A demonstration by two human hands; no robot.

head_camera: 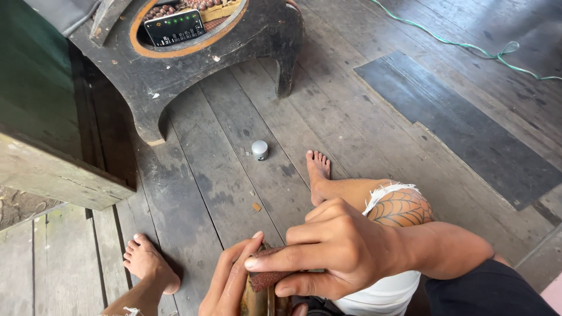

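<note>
Sandpaper [270,278]: our right hand [339,248] pinched it, fingers closed.
Workpiece [257,298]: our left hand [231,281] gripped it; steadier hold judged best.

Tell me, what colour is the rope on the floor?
Green rope, seen in the head view, top right.

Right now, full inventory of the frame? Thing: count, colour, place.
Small cylinder: 1, silver, on the floor planks, centre.
Low stool: 1, dark wood, top left, round opening in top.
Handheld device: 1, black with green lights, in the stool opening.
Beads: several, brown, behind the device.
Cord: 1, green, top right on floor.
Dark mat: 1, grey-black, right.
Sandpaper piece: 1, reddish-brown, under right fingers.
Workpiece: 1, brownish, bottom edge.
Left hand: holds workpiece.
Right hand: presses sandpaper.
</note>
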